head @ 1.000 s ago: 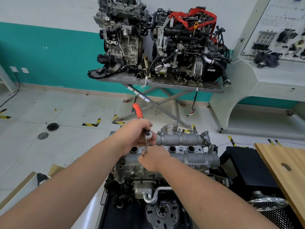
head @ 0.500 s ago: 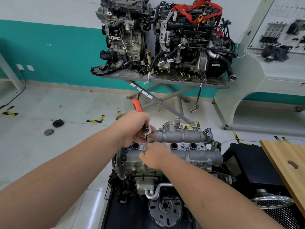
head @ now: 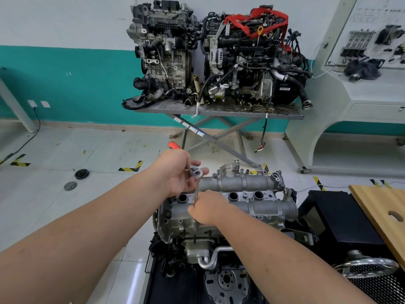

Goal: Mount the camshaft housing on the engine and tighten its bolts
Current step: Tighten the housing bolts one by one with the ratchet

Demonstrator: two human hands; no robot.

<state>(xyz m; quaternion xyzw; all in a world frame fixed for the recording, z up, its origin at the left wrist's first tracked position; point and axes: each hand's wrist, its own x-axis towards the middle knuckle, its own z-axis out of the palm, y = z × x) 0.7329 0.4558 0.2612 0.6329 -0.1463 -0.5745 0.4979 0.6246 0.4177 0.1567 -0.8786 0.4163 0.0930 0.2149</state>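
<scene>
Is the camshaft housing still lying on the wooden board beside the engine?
No. The camshaft housing already sits on top of the engine, while both hands work a ratchet over it.

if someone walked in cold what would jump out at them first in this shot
Probably the two bare arms meeting at centre: the left hand grips a ratchet with an orange handle, while the right hand holds its extension bar down on the silver camshaft housing. Next, the two grimy engines on the scissor-leg table against the teal-and-white wall behind.
</scene>
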